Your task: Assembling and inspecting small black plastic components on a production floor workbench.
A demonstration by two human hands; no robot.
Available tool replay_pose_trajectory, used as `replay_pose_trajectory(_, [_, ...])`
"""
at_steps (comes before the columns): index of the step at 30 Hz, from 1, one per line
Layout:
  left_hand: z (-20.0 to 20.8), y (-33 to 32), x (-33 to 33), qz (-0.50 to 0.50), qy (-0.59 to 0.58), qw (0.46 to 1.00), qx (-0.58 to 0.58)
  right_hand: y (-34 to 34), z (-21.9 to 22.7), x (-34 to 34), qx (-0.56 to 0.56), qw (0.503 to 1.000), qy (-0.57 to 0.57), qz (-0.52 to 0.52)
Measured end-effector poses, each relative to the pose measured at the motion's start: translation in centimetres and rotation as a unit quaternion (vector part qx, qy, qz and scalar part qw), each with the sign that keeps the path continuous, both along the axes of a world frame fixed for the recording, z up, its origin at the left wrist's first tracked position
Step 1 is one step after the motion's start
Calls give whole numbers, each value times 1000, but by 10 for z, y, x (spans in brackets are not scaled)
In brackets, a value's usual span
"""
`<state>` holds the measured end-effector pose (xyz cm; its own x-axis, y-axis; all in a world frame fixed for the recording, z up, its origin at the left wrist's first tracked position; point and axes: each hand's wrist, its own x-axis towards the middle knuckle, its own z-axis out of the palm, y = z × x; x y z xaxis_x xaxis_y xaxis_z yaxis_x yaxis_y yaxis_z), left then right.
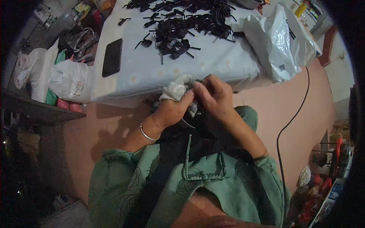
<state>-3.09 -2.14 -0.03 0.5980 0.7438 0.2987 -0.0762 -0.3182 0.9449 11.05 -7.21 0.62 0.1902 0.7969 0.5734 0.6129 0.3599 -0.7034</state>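
Both of my hands meet just off the table's front edge. My left hand (170, 112), with a silver bangle on its wrist, is closed around a bunched white cloth (174, 91). Against that cloth, my right hand (217, 95) has its thumb and forefinger pinched together. Some small dark grey thing shows by those fingertips, too covered to name. A greyish-white end of material (193, 110) hangs below the hands. Farther back on the table lies a heap of small black parts with short stems (176, 36).
A pale flowered cloth covers the table (144, 78). On its left lies a black phone (112, 57); at its right edge stands a white plastic bag (272, 45). Stuffed bags (70, 79) fill a left shelf. A black cable (280, 140) runs down across the floor at right.
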Motion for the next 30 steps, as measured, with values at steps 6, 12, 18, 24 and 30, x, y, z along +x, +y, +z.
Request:
replay_pose_trajectory(6, [-9, 3, -2, -22, 15, 997, -71, -1, -1, 5, -137, 982, 94, 88])
replay_pose_trajectory(12, [3, -1, 4, 99, 110, 970, 195, -4, -4, 6, -199, 973, 35, 111])
replay_pose_trajectory(18, [-2, 0, 6, 111, 136, 911, 373, 1, -32, -3, -219, 937, 230, 145])
replay_pose_trajectory(24, [-24, -3, 11, 116, 156, 928, 319, 0, -43, -4, -231, 938, 218, 138])
replay_pose_trajectory(30, [-9, -6, 9, 111, 122, 934, 316, -3, -35, 4, -242, 947, 160, 141])
